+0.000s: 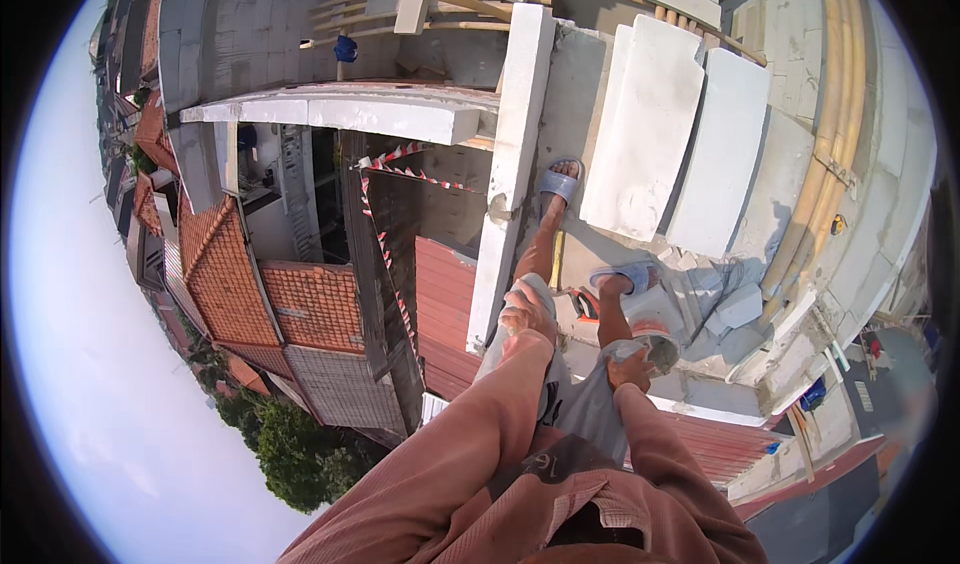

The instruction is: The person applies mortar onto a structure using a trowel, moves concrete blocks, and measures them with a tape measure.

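Both hands on grey shorts, whether grasping them — cannot tell, blue-grey sandals beside long white blocks

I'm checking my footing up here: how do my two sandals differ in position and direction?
The left sandal is set farther forward than the right sandal. The left sandal points mostly ahead, while the right sandal is turned outward, to the right. Both are greyish blue, open-toed and worn on bare feet.
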`<state>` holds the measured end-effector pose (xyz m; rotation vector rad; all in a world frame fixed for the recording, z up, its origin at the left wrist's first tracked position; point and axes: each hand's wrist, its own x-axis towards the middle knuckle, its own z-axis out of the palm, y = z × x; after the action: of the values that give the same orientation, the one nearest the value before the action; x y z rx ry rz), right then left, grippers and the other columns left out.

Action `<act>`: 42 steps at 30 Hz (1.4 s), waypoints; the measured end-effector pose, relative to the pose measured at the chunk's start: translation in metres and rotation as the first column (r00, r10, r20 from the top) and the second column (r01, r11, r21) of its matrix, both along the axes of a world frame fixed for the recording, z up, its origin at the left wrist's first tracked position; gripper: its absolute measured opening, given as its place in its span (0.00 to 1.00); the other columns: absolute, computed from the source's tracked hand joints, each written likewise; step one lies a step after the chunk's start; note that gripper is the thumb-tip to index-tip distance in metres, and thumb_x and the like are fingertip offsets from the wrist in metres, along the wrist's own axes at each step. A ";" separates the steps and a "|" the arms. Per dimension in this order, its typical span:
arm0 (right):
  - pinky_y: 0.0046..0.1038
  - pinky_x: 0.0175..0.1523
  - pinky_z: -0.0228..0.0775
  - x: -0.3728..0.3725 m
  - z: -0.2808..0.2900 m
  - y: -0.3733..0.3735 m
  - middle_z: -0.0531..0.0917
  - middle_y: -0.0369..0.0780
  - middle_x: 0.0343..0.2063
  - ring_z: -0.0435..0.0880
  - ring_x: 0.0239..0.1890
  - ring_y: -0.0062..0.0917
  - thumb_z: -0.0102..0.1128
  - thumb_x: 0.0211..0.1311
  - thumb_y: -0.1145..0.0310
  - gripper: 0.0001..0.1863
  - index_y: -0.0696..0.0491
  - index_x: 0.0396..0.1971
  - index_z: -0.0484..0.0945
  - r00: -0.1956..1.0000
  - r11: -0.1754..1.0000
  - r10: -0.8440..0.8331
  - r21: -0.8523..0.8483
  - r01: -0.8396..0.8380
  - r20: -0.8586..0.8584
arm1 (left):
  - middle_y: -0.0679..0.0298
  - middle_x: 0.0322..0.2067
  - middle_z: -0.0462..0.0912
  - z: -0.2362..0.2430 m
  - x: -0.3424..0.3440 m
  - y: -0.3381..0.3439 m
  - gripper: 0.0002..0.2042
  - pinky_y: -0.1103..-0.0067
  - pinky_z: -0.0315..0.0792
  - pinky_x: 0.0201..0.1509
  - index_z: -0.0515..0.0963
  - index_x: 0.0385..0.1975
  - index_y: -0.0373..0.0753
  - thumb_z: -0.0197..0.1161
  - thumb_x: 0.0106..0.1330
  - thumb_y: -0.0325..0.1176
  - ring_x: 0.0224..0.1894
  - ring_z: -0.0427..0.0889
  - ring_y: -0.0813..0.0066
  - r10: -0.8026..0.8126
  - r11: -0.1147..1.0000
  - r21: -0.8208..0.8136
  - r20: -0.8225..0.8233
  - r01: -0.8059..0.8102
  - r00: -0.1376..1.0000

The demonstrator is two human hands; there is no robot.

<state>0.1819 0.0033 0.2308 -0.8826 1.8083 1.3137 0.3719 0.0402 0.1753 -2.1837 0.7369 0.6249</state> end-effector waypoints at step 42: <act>0.48 0.73 0.55 0.019 -0.012 -0.011 0.49 0.60 0.72 0.59 0.70 0.59 0.63 0.55 0.36 0.60 0.52 0.76 0.38 0.993 0.991 -0.055 0.128 0.042 0.100 | 0.51 0.55 0.67 -0.002 0.024 0.000 0.39 0.54 0.68 0.56 0.55 0.72 0.47 0.64 0.59 0.39 0.45 0.78 0.44 0.127 0.992 0.011 0.089 -0.128 0.988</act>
<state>0.2007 -0.0081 0.2192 -0.8183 1.6383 1.3116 0.3959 0.0403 0.1736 -2.2409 0.5478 0.5927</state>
